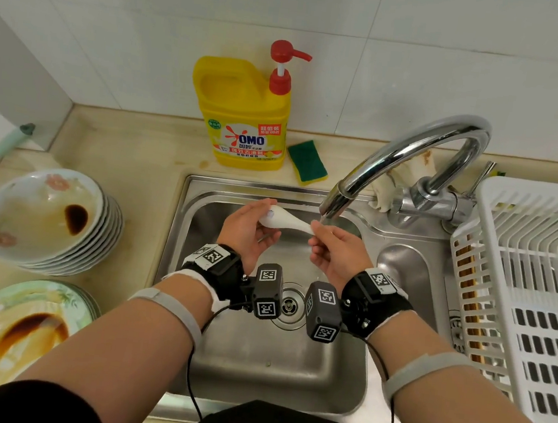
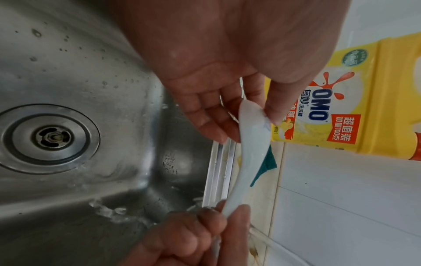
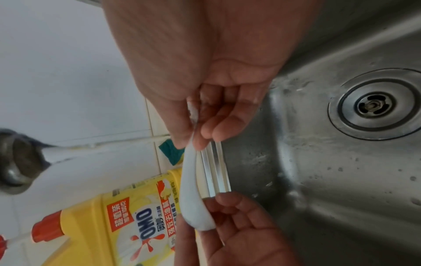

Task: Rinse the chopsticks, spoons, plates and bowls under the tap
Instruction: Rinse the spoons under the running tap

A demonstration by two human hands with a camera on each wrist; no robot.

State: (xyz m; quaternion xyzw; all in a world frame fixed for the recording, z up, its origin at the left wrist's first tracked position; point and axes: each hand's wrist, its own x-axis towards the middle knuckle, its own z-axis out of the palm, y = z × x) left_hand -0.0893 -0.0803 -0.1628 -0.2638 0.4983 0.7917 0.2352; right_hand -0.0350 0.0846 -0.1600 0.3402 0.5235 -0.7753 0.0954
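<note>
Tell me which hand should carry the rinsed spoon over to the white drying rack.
Right, probably. The right hand already pinches the spoon by its handle under the tap, and the white drying rack stands on that same side. The left hand grips the bowl end, farther from the rack.

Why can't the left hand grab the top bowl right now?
It probably could reach: the bowl sits uncovered atop its stack beside the sink, with nothing between. But the left hand grips the spoon with the right hand, so it must let go first.
</note>
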